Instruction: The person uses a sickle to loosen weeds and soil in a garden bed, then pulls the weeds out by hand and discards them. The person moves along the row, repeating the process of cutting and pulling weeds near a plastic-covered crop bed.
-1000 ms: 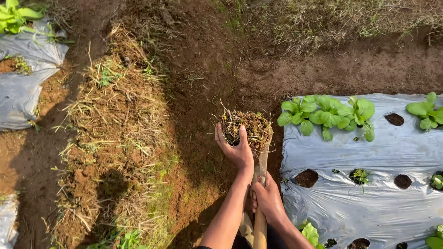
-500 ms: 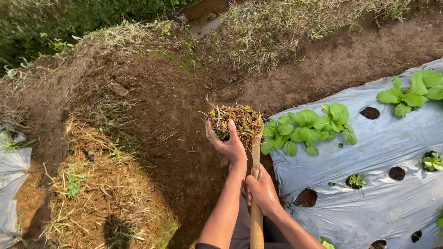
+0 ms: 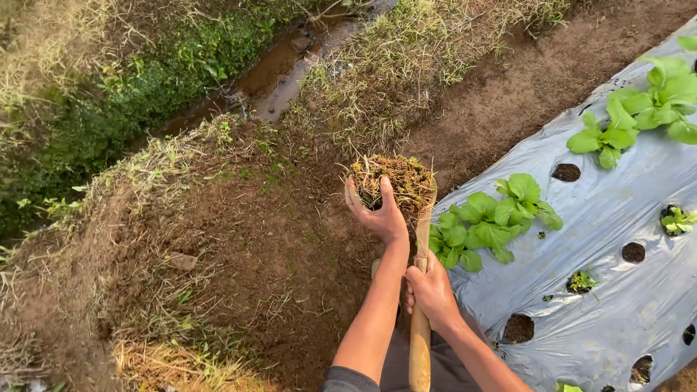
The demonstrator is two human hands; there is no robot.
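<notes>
My left hand (image 3: 381, 215) cups the near side of a clump of soil and dry grass roots (image 3: 396, 181), fingers spread against it, steadying it on the head of the tool. My right hand (image 3: 433, 290) is wrapped tight round the wooden handle (image 3: 419, 341), just below the clump. To the right lies silver plastic mulch (image 3: 617, 319) with round planting holes, leafy green seedlings (image 3: 490, 221) close beside the handle. To the left is bare brown earth (image 3: 239, 239), then a grassy bank and a wet ditch (image 3: 279, 72)
</notes>
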